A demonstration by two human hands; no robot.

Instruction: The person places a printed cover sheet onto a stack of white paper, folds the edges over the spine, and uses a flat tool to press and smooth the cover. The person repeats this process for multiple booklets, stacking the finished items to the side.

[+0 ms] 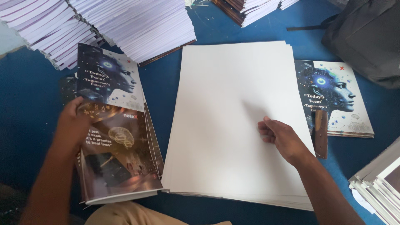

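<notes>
Left hand [73,123] gripping printed cover [118,156] atop cover pile, blue mat's [25,96] left edge. Right hand [280,137], fingers curled, pressing white sheet stack [225,104] at mat centre; sheet pinched or not, cannot tell. Cover-to-stack pairing underway; needing clean single-sheet separation.

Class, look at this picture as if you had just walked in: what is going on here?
A person sits over a blue surface sorting printed sheets. The left hand grips the edge of a pile of glossy printed covers. The right hand rests on a thick stack of blank white sheets in the middle. Another small pile of covers lies to the right with a brown wooden stick on it. Tall paper stacks stand behind.
</notes>
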